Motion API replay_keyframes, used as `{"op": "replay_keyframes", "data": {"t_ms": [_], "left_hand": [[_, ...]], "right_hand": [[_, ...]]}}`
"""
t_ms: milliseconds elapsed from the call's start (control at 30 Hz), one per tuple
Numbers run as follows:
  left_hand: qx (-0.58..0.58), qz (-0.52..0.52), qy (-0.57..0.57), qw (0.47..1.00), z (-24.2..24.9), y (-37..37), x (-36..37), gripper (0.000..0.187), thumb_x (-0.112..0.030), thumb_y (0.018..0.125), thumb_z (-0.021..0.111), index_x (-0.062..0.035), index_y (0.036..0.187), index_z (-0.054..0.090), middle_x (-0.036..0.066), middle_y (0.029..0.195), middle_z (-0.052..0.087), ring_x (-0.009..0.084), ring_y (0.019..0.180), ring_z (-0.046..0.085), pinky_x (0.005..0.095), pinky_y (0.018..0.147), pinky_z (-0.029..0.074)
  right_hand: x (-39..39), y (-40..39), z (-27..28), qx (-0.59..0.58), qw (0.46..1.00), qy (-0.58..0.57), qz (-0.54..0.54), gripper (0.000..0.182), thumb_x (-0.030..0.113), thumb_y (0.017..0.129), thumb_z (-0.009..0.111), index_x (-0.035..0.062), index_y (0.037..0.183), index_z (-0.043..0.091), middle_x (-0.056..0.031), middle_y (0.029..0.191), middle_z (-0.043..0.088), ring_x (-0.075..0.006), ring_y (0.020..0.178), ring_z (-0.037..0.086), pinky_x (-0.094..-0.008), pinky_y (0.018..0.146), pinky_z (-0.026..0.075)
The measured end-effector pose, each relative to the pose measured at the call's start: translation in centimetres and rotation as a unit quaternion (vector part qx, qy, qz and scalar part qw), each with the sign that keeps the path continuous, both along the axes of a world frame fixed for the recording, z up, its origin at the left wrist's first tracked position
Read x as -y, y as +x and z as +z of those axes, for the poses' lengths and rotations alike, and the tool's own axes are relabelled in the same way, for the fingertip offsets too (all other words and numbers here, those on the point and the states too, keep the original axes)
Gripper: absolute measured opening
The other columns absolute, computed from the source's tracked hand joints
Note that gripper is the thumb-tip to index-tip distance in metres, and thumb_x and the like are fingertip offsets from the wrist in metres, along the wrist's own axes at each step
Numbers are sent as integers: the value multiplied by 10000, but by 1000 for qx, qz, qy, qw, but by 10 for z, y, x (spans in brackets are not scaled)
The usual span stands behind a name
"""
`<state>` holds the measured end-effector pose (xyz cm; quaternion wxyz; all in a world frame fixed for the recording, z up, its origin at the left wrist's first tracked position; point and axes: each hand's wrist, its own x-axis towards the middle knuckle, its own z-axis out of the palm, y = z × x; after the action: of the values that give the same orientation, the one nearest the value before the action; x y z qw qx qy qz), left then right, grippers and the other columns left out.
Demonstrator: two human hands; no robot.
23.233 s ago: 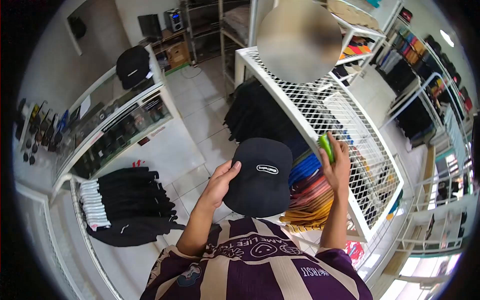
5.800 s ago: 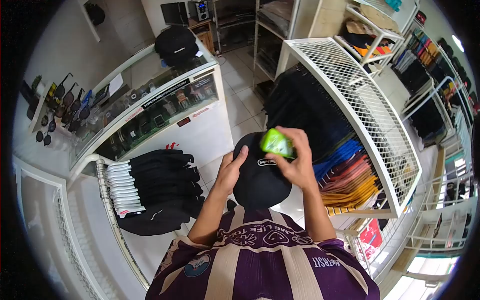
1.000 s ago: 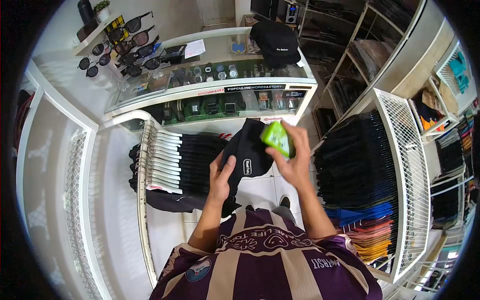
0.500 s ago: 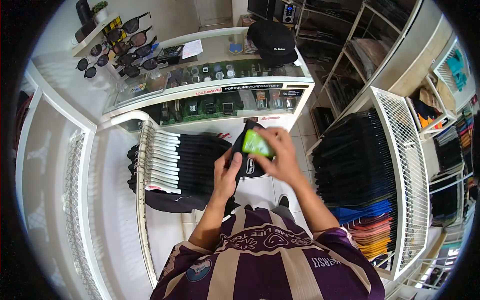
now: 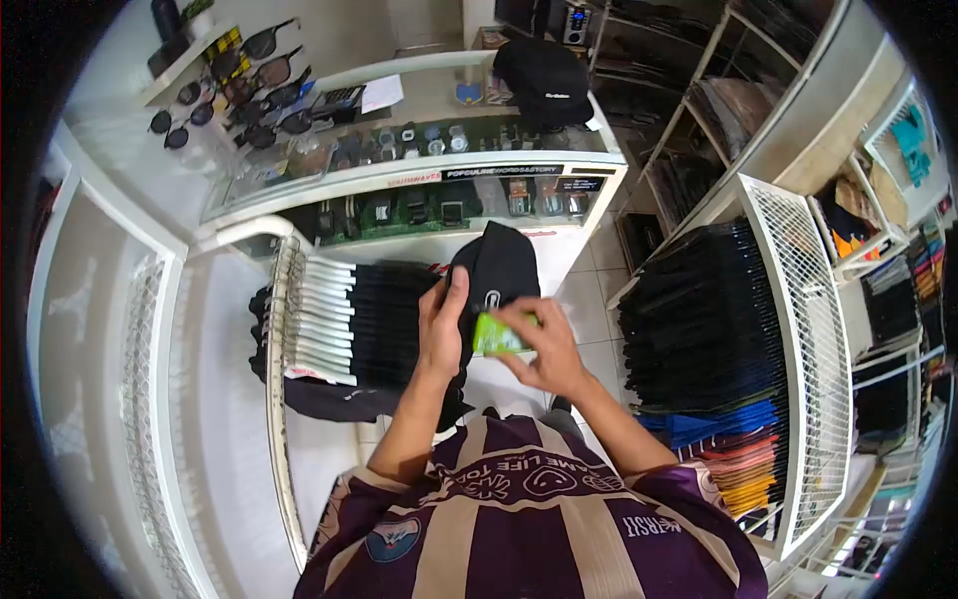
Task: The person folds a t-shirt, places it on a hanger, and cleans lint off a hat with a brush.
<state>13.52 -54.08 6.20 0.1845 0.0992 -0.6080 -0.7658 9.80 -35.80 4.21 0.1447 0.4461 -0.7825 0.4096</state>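
My left hand [image 5: 441,324] grips the left side of a black cap [image 5: 511,262], its thumb pointing up along the fabric. The cap is held up in front of me and shows a small white logo patch low on its front. In my right hand [image 5: 551,349] is a small bright green packet [image 5: 489,335] with pale print, pinched between thumb and fingers. The packet overlaps the cap's lower edge just beneath the logo. Motion blurs the right fingertips a little.
Black shirts on white hangers [image 5: 324,319] hang from a rail at left. A glass display counter [image 5: 419,180] with watches stands ahead, another black cap [image 5: 544,82] on top. More clothes [image 5: 699,319] fill a rack at right. Sunglasses [image 5: 264,75] hang at upper left.
The right hand and green packet have moved down from over the cap to its lower edge. The cap has turned, showing more of its black surface.
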Motion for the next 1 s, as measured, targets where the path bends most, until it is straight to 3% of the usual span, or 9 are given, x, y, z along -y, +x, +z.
{"op": "replay_keyframes", "data": {"t_ms": [100,167,300,500,567,700,800,900,1000], "left_hand": [[12,28,11,999,7,0,1,449,-419,1082,601,13,1009,702,-9,957,642,92,918,519,265,870,425],[30,19,6,999,0,-2,1,443,-411,1083,599,15,1047,718,-7,983,655,95,936,526,261,896,428],[15,-46,75,996,11,0,-15,450,-410,1078,611,26,1080,720,8,1016,682,93,959,562,268,911,454],[80,16,108,991,-6,-4,4,509,-452,1080,585,22,1219,706,60,1168,707,123,1040,632,280,953,485],[19,-27,303,952,-12,-6,11,593,-496,1073,575,51,1288,657,85,1250,695,139,1133,649,290,1015,488],[99,28,196,975,-31,-10,9,677,-533,1093,486,35,1458,541,137,1394,635,206,1224,655,359,1074,507],[86,-26,190,978,-32,-11,4,819,-587,1084,480,108,1516,436,163,1512,531,201,1366,533,322,1162,390],[87,19,143,986,17,0,-2,843,-592,1079,489,109,1537,400,160,1518,520,201,1363,533,330,1167,391],[49,33,207,977,-6,-1,16,805,-573,1085,492,103,1518,430,151,1497,542,193,1340,554,320,1153,409]], "right_hand": [[-14,3,-13,-23,996,73,47,630,297,774,889,142,1356,703,-133,1176,639,-318,1086,587,-420,930,478],[-15,-4,-4,1,996,-68,-58,635,272,765,896,132,1355,705,-125,1178,651,-307,1084,595,-421,925,483],[-4,-32,38,-21,994,-45,-101,679,213,733,922,71,1353,686,-154,1192,631,-327,1102,609,-401,943,495],[-20,12,-10,-2,999,17,41,649,307,792,882,104,1374,677,-143,1168,637,-329,1086,609,-425,935,479],[-23,13,-12,29,998,1,48,650,284,790,887,89,1372,674,-149,1162,635,-331,1078,614,-424,930,488],[-11,-18,42,41,986,-118,-108,648,196,795,889,50,1381,655,-155,1144,633,-329,1046,626,-406,916,512],[1,-28,45,11,996,-52,-75,640,259,798,882,105,1382,670,-149,1159,639,-330,1067,613,-423,914,501],[-13,-7,29,-9,997,48,57,600,312,796,871,141,1347,706,-122,1172,643,-326,1061,600,-435,929,476],[-36,6,18,18,989,126,75,612,280,772,891,136,1339,711,-110,1184,642,-313,1082,604,-425,938,484]]}}
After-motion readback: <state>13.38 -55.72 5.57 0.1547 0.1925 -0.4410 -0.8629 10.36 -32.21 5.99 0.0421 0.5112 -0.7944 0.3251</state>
